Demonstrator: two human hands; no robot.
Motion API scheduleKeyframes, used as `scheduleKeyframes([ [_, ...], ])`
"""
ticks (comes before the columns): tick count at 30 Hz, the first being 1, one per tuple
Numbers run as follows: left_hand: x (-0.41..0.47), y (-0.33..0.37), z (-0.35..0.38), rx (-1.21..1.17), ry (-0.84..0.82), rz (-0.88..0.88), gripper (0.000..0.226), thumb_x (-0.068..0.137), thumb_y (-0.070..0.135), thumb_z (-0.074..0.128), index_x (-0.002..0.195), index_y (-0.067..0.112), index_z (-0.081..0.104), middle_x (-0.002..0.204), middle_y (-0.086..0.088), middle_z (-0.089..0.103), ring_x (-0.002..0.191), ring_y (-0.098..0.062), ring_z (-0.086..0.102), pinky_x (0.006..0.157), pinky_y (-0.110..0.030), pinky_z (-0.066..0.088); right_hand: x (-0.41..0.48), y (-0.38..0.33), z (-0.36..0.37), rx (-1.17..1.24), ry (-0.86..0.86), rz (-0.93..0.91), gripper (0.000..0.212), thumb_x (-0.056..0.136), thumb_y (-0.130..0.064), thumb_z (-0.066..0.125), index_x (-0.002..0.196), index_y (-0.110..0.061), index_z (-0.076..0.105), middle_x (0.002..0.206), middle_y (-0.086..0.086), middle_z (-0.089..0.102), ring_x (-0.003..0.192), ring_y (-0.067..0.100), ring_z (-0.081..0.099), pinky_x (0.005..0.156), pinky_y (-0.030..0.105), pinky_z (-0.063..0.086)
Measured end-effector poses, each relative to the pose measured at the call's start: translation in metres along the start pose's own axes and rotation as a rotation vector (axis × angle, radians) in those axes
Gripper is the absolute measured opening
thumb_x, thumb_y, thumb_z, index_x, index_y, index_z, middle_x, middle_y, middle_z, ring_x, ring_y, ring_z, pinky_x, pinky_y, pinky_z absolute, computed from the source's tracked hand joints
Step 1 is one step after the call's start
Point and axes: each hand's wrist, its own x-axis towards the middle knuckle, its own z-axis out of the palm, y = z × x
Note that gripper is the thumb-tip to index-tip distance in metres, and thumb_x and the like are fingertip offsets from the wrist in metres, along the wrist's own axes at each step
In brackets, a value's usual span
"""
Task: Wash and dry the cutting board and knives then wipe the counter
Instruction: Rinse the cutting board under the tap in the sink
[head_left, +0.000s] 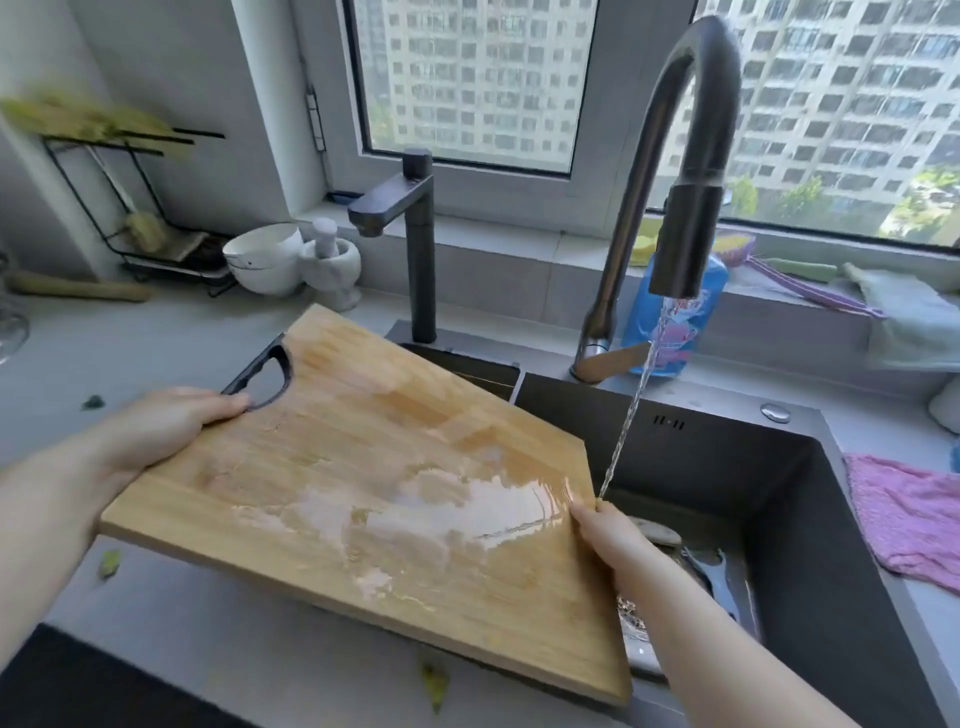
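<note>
Head view: the cutting board (363, 483) is held flat-side up, its right end over the sink (831, 519) and its left end above the counter (78, 364), likely so runoff drains into the basin. The left hand (166, 421) grips the far-left edge by the handle hole, thumb on top and the other fingers hidden beneath. The right hand (608, 530) pinches the right edge just where the faucet (685, 156) stream lands; a wet sheen spreads there. A dark shape (711, 571) low in the sink may be a knife. A pink cloth (924, 519) lies right of the sink.
</note>
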Motion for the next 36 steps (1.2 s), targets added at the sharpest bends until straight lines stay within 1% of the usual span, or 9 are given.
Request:
scheduleKeyframes([
  [3, -0.031, 0.024, -0.013, -0.031, 0.0, 0.027, 0.077, 0.055, 0.06, 0.068, 0.107, 0.004, 0.062, 0.101, -0.023, 0.066, 0.089, -0.037, 0.063, 0.071, -0.032, 0.053, -0.004, -0.01, 0.014, 0.063, -0.019, -0.065, 0.043, 0.097, -0.028, 0.041, 0.136, -0.012, 0.037, 0.131, 0.01, 0.05, 0.11, 0.026, 0.052, 0.096, 0.034, 0.043],
  [6, -0.046, 0.046, -0.032, -0.136, -0.041, 0.061, 0.016, 0.085, 0.017, 0.057, 0.091, 0.003, 0.062, 0.058, -0.009, 0.066, 0.05, -0.021, 0.063, 0.041, -0.02, 0.049, -0.007, -0.023, 0.032, 0.129, -0.039, -0.098, 0.044, 0.097, -0.025, 0.044, 0.138, -0.016, 0.036, 0.132, 0.008, 0.05, 0.108, 0.026, 0.051, 0.096, 0.039, 0.042],
  [8, -0.042, 0.049, -0.047, -0.194, -0.09, 0.1, 0.014, 0.087, -0.001, 0.048, 0.078, 0.006, 0.056, 0.044, -0.004, 0.061, 0.036, -0.012, 0.058, 0.034, -0.018, 0.046, -0.008, -0.037, 0.045, 0.151, -0.027, -0.144, 0.047, 0.095, -0.022, 0.047, 0.14, -0.017, 0.033, 0.133, 0.008, 0.048, 0.105, 0.024, 0.048, 0.092, 0.04, 0.041],
  [12, -0.016, 0.044, -0.08, -0.314, -0.216, 0.151, 0.029, 0.062, -0.006, 0.065, 0.089, 0.004, 0.057, 0.055, -0.002, 0.068, 0.046, -0.01, 0.064, 0.041, -0.018, 0.051, 0.002, -0.066, 0.071, 0.262, 0.047, -0.192, 0.052, 0.093, -0.016, 0.052, 0.14, -0.021, 0.032, 0.129, 0.005, 0.048, 0.105, 0.026, 0.049, 0.088, 0.042, 0.043],
  [15, 0.014, 0.045, -0.1, -0.288, -0.19, 0.197, 0.024, 0.078, -0.006, 0.06, 0.095, 0.012, 0.059, 0.061, 0.001, 0.07, 0.049, -0.007, 0.065, 0.046, -0.014, 0.051, 0.015, -0.085, 0.091, 0.327, 0.086, -0.227, 0.052, 0.092, -0.014, 0.053, 0.139, -0.024, 0.033, 0.125, 0.003, 0.05, 0.109, 0.028, 0.052, 0.096, 0.045, 0.044],
  [24, 0.096, 0.052, -0.122, -0.257, -0.157, 0.241, 0.026, 0.094, 0.03, 0.047, 0.08, 0.018, 0.065, 0.056, 0.005, 0.07, 0.047, -0.003, 0.064, 0.041, -0.012, 0.048, 0.028, -0.113, 0.126, 0.301, 0.101, -0.142, 0.055, 0.091, -0.008, 0.052, 0.142, -0.015, 0.031, 0.132, 0.011, 0.049, 0.118, 0.031, 0.051, 0.104, 0.048, 0.04],
  [27, 0.105, 0.059, -0.117, -0.239, -0.219, 0.278, 0.033, 0.065, 0.061, 0.063, 0.061, 0.029, 0.074, 0.055, 0.005, 0.07, 0.044, -0.002, 0.063, 0.038, -0.011, 0.046, 0.037, -0.12, 0.133, 0.353, 0.063, -0.084, 0.045, 0.093, -0.007, 0.048, 0.137, -0.011, 0.038, 0.127, 0.009, 0.052, 0.118, 0.028, 0.05, 0.106, 0.044, 0.037],
  [32, 0.131, 0.061, -0.117, -0.196, -0.142, 0.214, 0.029, 0.096, 0.031, 0.043, 0.085, 0.016, 0.066, 0.067, 0.005, 0.072, 0.048, -0.006, 0.066, 0.044, -0.015, 0.051, 0.051, -0.12, 0.152, 0.344, 0.049, 0.017, 0.045, 0.095, -0.023, 0.048, 0.136, -0.011, 0.038, 0.142, 0.012, 0.04, 0.127, 0.031, 0.042, 0.106, 0.044, 0.035],
  [36, 0.139, 0.057, -0.101, -0.178, -0.123, 0.205, 0.02, 0.096, 0.026, 0.044, 0.086, 0.017, 0.059, 0.047, 0.007, 0.065, 0.038, -0.003, 0.059, 0.037, -0.01, 0.045, 0.056, -0.112, 0.165, 0.24, 0.076, 0.095, 0.056, 0.097, -0.031, 0.042, 0.144, -0.006, 0.025, 0.151, 0.014, 0.025, 0.137, 0.033, 0.027, 0.112, 0.043, 0.028],
])
